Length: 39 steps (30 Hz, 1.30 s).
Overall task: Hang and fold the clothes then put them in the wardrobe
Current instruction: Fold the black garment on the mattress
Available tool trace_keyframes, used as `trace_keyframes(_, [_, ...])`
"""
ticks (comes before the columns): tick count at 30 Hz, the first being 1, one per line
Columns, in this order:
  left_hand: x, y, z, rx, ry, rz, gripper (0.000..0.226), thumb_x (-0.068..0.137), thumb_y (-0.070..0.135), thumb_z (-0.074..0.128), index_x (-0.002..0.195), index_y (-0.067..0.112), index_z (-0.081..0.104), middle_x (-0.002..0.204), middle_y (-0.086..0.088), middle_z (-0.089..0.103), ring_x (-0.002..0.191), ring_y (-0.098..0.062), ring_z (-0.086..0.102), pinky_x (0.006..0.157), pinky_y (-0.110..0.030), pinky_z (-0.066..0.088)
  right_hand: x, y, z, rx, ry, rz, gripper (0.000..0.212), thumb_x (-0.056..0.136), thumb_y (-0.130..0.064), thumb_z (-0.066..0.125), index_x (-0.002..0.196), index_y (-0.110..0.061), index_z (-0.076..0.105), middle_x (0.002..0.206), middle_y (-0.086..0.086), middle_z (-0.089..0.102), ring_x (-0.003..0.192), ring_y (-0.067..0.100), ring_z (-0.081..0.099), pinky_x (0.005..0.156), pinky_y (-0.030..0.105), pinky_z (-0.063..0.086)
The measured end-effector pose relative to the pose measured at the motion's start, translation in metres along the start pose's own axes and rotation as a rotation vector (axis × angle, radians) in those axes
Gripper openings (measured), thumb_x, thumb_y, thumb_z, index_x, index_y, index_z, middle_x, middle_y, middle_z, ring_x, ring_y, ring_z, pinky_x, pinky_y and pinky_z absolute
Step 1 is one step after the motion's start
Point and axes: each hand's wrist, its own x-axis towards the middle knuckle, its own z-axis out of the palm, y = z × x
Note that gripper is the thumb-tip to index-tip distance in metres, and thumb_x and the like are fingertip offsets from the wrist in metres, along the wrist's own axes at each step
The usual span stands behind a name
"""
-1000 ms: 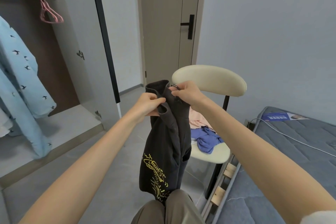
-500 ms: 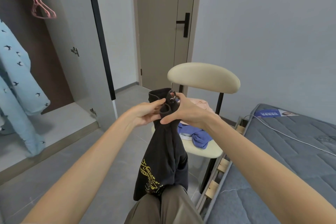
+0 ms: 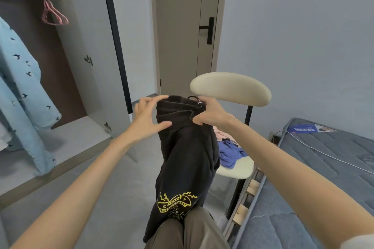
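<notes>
Black garment [image 3: 186, 157] top within right fingers [image 3: 201, 119]

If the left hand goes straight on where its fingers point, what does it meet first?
Probably the bunched top of the black garment, which the right hand grips. The left hand is open, its fingers aimed at that fabric; whether they already touch is unclear.

A home bedroom: an open wardrobe [image 3: 85, 50], a mattress [image 3: 323, 168], and a door [image 3: 188, 26].
</notes>
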Motion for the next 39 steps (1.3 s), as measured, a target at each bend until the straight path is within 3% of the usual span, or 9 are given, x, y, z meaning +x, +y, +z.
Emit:
trace_keyframes(5, [-0.013,-0.018,-0.017,-0.115,0.107,0.042,0.079,0.076,0.013,0.078,0.13,0.038,0.026,0.129,0.009,0.04,0.096,-0.007,0.056,0.08,-0.012,0.042,0.02,-0.024,0.0,0.027,-0.033,-0.084,0.035,0.06,0.012,0.061,0.076,-0.02,0.063,0.069,-0.007,0.056,0.071,0.014,0.052,0.059,0.023,0.046])
trace_keyframes(11, [-0.016,-0.023,-0.031,-0.106,0.104,0.012,0.037,0.089,0.015,0.064,0.12,0.022,0.044,0.128,0.009,0.05,0.098,-0.004,0.059,0.077,-0.01,0.045,0.036,-0.035,-0.004,0.134,0.0,-0.077,0.041,0.054,0.01,0.06,0.09,-0.007,0.069,0.071,-0.002,0.06,0.066,0.009,0.055,0.058,0.022,0.048])
trace_keyframes(16, [-0.009,-0.023,-0.033,0.035,0.009,0.104,0.014,0.09,0.022,0.063,0.101,0.015,0.057,0.099,0.013,0.051,0.07,0.002,0.046,0.062,-0.006,0.037,0.037,-0.033,-0.008,0.185,0.036,-0.04,0.043,0.051,0.01,0.056,0.072,-0.024,0.07,0.06,-0.01,0.061,0.063,0.009,0.058,0.054,0.02,0.048])
trace_keyframes(19, [-0.011,-0.024,-0.023,-0.069,0.059,0.097,0.012,0.089,0.019,0.064,0.082,0.012,0.058,0.084,0.009,0.05,0.066,-0.005,0.045,0.061,-0.006,0.035,0.037,-0.027,-0.012,0.144,0.076,-0.014,0.04,0.042,0.003,0.052,0.074,-0.013,0.07,0.063,-0.003,0.056,0.065,0.017,0.05,0.053,0.019,0.04])
trace_keyframes(23, [-0.004,-0.019,-0.029,-0.008,0.072,0.211,0.014,0.087,0.026,0.064,0.078,0.017,0.058,0.077,0.014,0.048,0.069,-0.003,0.047,0.063,-0.013,0.037,0.037,-0.016,-0.015,-0.008,0.097,-0.037,0.026,0.058,0.013,0.05,0.076,0.0,0.063,0.064,0.001,0.043,0.065,0.019,0.035,0.052,0.02,0.028])
trace_keyframes(27, [0.006,-0.01,-0.043,0.226,0.005,0.418,0.028,0.085,0.049,0.05,0.08,0.022,0.052,0.083,0.019,0.044,0.08,-0.003,0.043,0.068,-0.016,0.038,0.039,-0.014,-0.019,-0.235,-0.001,-0.135,0.025,0.07,0.015,0.042,0.064,-0.006,0.054,0.066,0.006,0.048,0.067,0.022,0.042,0.055,0.024,0.03])
trace_keyframes(30, [0.009,-0.008,-0.046,0.386,-0.018,0.546,0.025,0.088,0.053,0.04,0.083,0.028,0.043,0.114,0.018,0.047,0.1,-0.008,0.04,0.078,-0.027,0.045,0.039,-0.015,-0.014,-0.374,-0.035,-0.185,0.036,0.072,0.015,0.04,0.053,-0.017,0.041,0.058,0.003,0.044,0.067,0.022,0.041,0.054,0.028,0.026])
trace_keyframes(34, [0.005,-0.009,-0.042,0.441,-0.013,0.58,0.02,0.088,0.046,0.045,0.081,0.028,0.043,0.152,0.023,0.021,0.132,-0.014,0.028,0.093,-0.023,0.037,0.038,-0.011,-0.008,-0.576,-0.064,-0.211,0.033,0.074,0.009,0.044,0.057,-0.018,0.039,0.059,-0.001,0.045,0.07,0.028,0.046,0.054,0.029,0.029])
trace_keyframes(39, [0.003,0.0,-0.04,0.562,-0.029,0.636,0.023,0.087,0.041,0.051,0.08,0.019,0.052,0.129,0.005,0.055,0.113,-0.018,0.042,0.092,-0.036,0.045,0.035,-0.007,-0.005,-0.692,-0.05,-0.207,0.022,0.073,0.002,0.049,0.063,-0.016,0.041,0.066,0.001,0.047,0.075,0.032,0.049,0.053,0.028,0.028])
